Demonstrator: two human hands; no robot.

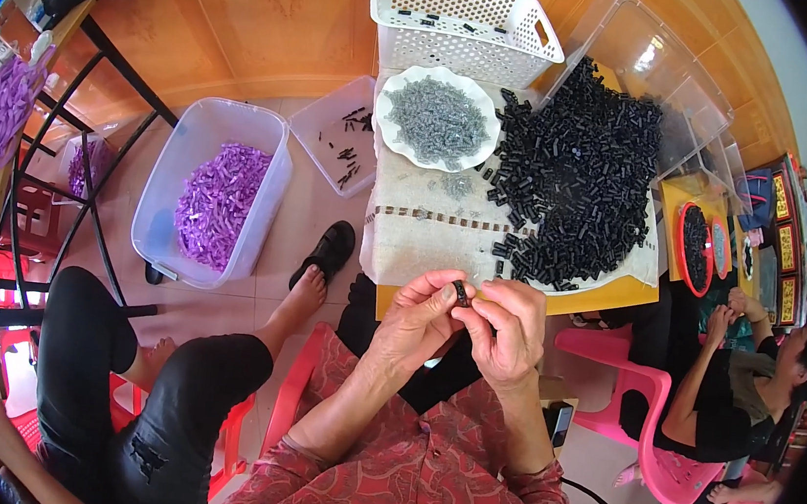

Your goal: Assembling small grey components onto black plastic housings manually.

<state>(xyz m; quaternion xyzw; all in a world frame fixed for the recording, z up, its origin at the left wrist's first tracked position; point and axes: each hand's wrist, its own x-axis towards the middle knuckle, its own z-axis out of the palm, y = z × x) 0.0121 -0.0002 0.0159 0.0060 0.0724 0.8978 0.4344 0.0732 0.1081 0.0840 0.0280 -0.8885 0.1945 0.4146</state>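
Near the table's front edge, my left hand (411,320) pinches a small black plastic piece (461,294) between thumb and fingers. From the other side my right hand (508,334) meets it, its thumb and fingertips pressed together at the same piece. Whether a smaller part sits between the right fingertips cannot be seen. Beyond my hands, a large heap of short black plastic pieces (579,172) covers the right of the cloth-covered table (403,252). A white scalloped plate (383,142) holds many small clear-grey pieces (437,123).
A white perforated basket (463,57) and a tipped clear bin (690,95) stand at the back. On the floor to the left are a tub (272,194) of purple pieces and a lid (313,129) with black pieces. People sit on both sides; a pink chair (648,406) is at right.
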